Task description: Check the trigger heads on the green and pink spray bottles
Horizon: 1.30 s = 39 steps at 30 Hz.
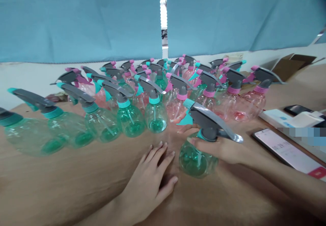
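My right hand (216,144) is wrapped round the neck of a green spray bottle (195,163) with a grey and teal trigger head. The bottle is upright at the front of the rows, and its base looks to be on or just above the table (102,188). To its left my left hand (152,171) lies palm down on the table, fingers stretched out, with nothing in it. Just beyond that hand a clear green spray bottle (156,117) stands in the front row. A pink spray bottle (178,109) is behind the held one.
Several more green and pink spray bottles fill the table's far side. At the right lie a phone (282,148) with its screen lit, a white box (275,117) and a dark object (296,110). An opened cardboard box (290,68) sits far right, near a blue curtain (89,19).
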Tool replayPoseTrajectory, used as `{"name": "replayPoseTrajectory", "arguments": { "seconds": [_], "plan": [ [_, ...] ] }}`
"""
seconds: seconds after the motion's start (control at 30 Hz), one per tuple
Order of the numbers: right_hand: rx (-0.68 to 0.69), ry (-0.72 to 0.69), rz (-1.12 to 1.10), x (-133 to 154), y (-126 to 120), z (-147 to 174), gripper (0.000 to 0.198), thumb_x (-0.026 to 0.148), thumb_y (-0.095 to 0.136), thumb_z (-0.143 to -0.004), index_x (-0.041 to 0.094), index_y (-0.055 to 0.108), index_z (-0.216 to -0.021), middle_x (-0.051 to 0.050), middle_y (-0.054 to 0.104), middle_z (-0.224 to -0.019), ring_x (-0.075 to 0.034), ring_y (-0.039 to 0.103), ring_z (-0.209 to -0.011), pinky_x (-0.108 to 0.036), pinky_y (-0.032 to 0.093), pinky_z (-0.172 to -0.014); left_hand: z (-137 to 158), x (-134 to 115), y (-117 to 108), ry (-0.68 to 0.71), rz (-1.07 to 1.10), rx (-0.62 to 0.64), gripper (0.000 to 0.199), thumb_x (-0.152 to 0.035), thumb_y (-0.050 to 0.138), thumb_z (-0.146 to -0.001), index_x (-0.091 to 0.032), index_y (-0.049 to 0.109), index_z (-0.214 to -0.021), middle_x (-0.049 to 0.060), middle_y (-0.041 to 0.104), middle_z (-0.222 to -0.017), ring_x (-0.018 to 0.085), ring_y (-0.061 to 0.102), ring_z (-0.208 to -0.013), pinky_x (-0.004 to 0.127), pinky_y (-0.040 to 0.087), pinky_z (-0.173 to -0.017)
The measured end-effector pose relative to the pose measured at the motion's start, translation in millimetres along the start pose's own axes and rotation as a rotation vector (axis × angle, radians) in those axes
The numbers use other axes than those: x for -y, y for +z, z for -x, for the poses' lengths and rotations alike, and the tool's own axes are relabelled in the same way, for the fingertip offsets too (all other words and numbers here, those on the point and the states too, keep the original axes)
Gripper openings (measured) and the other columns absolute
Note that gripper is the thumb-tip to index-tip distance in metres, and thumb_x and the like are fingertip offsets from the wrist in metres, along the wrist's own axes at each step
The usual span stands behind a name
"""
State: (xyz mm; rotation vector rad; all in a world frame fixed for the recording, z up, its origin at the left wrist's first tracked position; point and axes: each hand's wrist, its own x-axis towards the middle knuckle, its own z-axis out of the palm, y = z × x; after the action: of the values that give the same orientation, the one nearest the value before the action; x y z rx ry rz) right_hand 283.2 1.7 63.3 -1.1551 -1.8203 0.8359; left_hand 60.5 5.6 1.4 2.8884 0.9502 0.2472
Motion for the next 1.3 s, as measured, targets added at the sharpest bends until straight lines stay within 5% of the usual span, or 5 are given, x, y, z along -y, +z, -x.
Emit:
{"name": "replayPoseTrajectory", "arguments": {
  "seconds": [0.23,0.57,0.8,1.03,1.3],
  "plan": [
    [-0.104,0.04,0.042,5.5,0.0,0.5,0.023,0.016,0.051,-0.065,0.027,0.051,-0.085,0.007,0.051,-0.056,-0.012,0.047,-0.044,-0.023,0.036,-0.038,1.5,-0.4,0.5,0.0,-0.013,-0.008,0.048,-0.036,0.052,-0.093,-0.018,0.043,-0.137,0.012,0.037,-0.146,0.03,0.034,-0.132,0.052,0.034,-0.104],
    [-0.083,0.029,0.042,9.9,-1.7,-0.5,0.034,0.009,0.048,-0.063,0.027,0.054,-0.091,0.009,0.047,-0.059,-0.007,0.031,-0.039,-0.023,0.031,-0.037,0.9,1.1,2.0,0.004,-0.022,-0.021,0.048,-0.037,0.051,-0.093,-0.017,0.045,-0.136,0.012,0.038,-0.146,0.03,0.035,-0.132,0.051,0.033,-0.104],
    [-0.059,-0.002,0.06,0.9,1.7,0.3,0.059,0.011,0.05,-0.072,0.031,0.046,-0.128,0.0,0.066,-0.1,-0.015,0.064,-0.074,-0.026,0.052,-0.058,1.2,0.3,2.4,0.0,-0.02,-0.018,0.047,-0.037,0.05,-0.093,-0.017,0.044,-0.136,0.012,0.037,-0.146,0.03,0.034,-0.132,0.051,0.033,-0.104],
    [-0.035,-0.066,-0.001,-1.2,2.9,-0.6,0.06,0.01,0.05,-0.078,0.032,0.039,-0.133,-0.003,0.053,-0.132,-0.017,0.065,-0.094,-0.025,0.055,-0.064,0.3,-1.1,-0.5,-0.01,-0.01,-0.01,0.047,-0.035,0.051,-0.093,-0.017,0.045,-0.135,0.013,0.039,-0.145,0.031,0.037,-0.131,0.051,0.033,-0.104],
    [-0.036,-0.055,0.006,1.5,2.2,1.0,0.055,0.007,0.048,-0.08,0.03,0.044,-0.13,-0.002,0.055,-0.128,-0.016,0.066,-0.093,-0.025,0.055,-0.077,0.3,-0.9,0.0,-0.003,-0.007,-0.023,0.047,-0.035,0.053,-0.092,-0.017,0.046,-0.135,0.013,0.039,-0.145,0.031,0.036,-0.132,0.051,0.033,-0.104]
  ]
}}
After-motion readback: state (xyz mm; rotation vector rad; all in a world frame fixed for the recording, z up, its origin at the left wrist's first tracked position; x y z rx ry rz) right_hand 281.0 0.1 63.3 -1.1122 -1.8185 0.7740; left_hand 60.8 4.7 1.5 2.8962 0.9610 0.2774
